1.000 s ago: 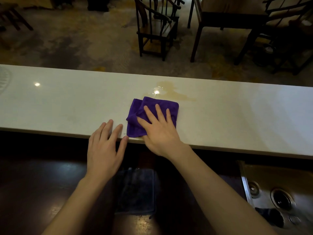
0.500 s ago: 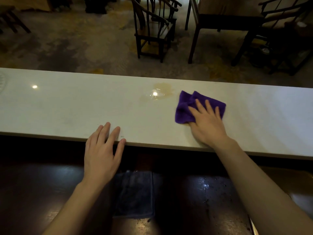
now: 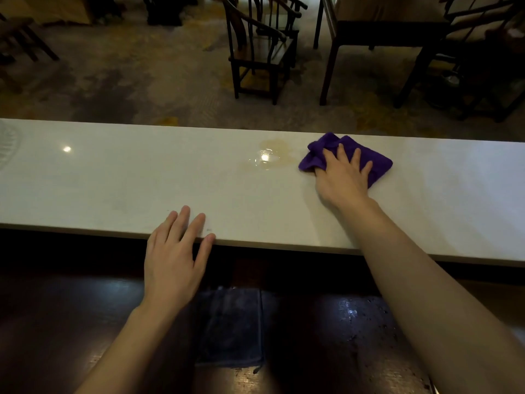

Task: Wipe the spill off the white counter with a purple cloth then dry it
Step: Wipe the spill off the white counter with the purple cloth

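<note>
Resting left hand (image 3: 173, 260) flat, fingers spread, on white counter (image 3: 113, 180) near edge; yellowish spill (image 3: 268, 156) pooling mid-counter; pressing right hand (image 3: 342, 179), fingers splayed, onto crumpled purple cloth (image 3: 377, 163) just right of spill.

You're standing at a restaurant or tea-house bar — a long white counter (image 3: 113, 180) runs left to right before you, and beyond it, on patterned carpet (image 3: 127, 81), stand dark wooden chairs (image 3: 260, 49) and a dining table (image 3: 377, 29) — seating for guests.
</note>
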